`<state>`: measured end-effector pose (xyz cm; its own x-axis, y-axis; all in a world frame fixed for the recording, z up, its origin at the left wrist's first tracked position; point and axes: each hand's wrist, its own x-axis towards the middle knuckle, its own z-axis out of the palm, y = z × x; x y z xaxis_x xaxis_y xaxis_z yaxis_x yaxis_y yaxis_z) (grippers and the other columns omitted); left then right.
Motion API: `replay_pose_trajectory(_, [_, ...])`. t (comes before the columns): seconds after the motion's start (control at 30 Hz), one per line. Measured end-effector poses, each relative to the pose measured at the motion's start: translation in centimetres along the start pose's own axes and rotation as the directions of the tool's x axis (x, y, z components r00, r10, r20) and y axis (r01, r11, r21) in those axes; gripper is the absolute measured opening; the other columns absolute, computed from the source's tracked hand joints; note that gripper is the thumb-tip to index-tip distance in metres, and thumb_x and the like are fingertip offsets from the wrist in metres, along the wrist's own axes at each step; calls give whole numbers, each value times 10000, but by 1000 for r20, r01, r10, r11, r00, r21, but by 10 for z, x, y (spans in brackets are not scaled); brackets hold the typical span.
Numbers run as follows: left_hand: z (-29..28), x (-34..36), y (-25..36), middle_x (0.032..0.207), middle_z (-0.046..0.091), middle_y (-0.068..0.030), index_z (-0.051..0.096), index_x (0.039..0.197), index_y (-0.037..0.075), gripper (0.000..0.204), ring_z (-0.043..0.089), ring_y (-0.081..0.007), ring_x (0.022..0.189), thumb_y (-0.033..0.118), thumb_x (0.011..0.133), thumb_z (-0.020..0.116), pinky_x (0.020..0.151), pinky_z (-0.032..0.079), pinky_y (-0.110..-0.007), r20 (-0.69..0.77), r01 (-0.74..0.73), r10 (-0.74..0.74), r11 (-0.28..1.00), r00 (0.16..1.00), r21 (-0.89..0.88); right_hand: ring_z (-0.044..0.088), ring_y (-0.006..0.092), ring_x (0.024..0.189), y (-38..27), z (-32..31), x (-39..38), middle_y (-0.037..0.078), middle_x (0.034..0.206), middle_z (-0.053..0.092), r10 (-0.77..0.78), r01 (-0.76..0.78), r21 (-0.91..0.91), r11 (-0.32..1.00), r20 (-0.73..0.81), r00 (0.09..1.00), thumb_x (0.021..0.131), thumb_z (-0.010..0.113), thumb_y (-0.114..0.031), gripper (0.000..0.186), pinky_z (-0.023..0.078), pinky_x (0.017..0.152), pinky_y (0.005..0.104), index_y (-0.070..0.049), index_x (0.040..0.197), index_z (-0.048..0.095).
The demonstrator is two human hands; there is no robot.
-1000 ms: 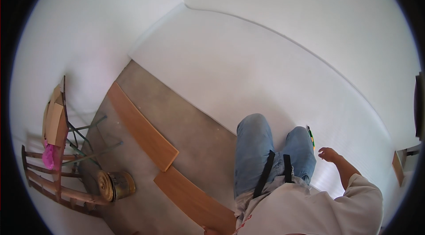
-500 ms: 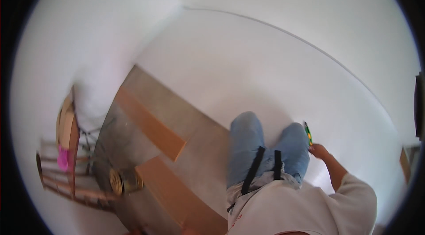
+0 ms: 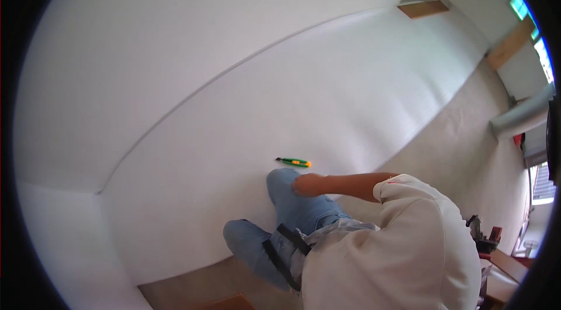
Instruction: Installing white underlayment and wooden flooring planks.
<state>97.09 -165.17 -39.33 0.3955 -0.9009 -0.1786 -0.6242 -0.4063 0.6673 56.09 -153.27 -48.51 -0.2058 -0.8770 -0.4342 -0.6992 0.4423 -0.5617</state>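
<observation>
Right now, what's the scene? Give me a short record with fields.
Tool: green-and-yellow cutter, lying on the white sheet
Right hand: at the right knee, apart from the cutter; grip unclear
Left hand: not in view
Sheet: runs along the wall
Bare floor: shows past the sheet's right edge

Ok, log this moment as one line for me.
right hand: at right knee, grip unclear | left hand: out of view | green-and-yellow tool: on white floor sheet, apart from hand
</observation>
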Motion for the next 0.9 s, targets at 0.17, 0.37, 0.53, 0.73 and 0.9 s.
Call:
replay_pose_trajectory(0.17, [25, -4, 63, 1082, 619, -216, 599, 1146, -15, 559, 577, -331, 1059, 494, 918, 563, 915, 472, -453, 58, -164, 179, 965, 982, -202, 595, 343, 989, -52, -4, -34, 175, 1029, 609, 1, 9, 49, 999, -198, 980, 887, 533, -242, 264, 506, 839, 444, -41, 1043, 601])
replay_pose_trajectory(0.37, [-13, 13, 198, 1127, 607, -204, 584, 1171, -9, 576, 555, -318, 1102, 504, 911, 572, 950, 455, -456, -50, -390, 443, 724, 895, -569, 571, 334, 1034, -138, -9, -44, 175, 1045, 616, -169, 307, 241, 921, -462, 871, 859, 595, -221, 293, 455, 930, 426, -25, 1074, 624])
replay_pose_trajectory(0.53, [-100, 15, 338, 1165, 597, -194, 572, 1192, -4, 591, 538, -307, 1138, 512, 904, 580, 979, 441, -457, -364, -561, 575, 206, 732, -802, 571, 360, 1054, -200, -9, -33, 182, 1061, 618, -289, 425, 521, 740, -325, 901, 910, 568, -238, 309, 461, 926, 423, -12, 1117, 606])
replay_pose_trajectory(0.73, [-174, 23, 422, 1210, 586, -182, 558, 1217, 2, 611, 517, -294, 1181, 522, 897, 590, 1013, 424, -459, -608, -581, 478, -226, 633, -782, 548, 341, 1143, -257, -73, -21, 199, 1207, 577, -457, 406, 793, 454, -184, 870, 949, 572, -313, 471, 477, 925, 384, -16, 1305, 491])
replay_pose_trajectory(0.9, [-61, 80, 353, 1270, 556, -144, 519, 1281, 34, 576, 510, -281, 1176, 492, 933, 548, 990, 453, -408, 33, 96, 674, -57, 738, -994, 347, 269, 1366, -253, -67, 33, 164, 1466, 358, -337, 410, 911, -50, -402, 852, 936, 616, -327, 757, 347, 1084, 383, -44, 1489, 184])
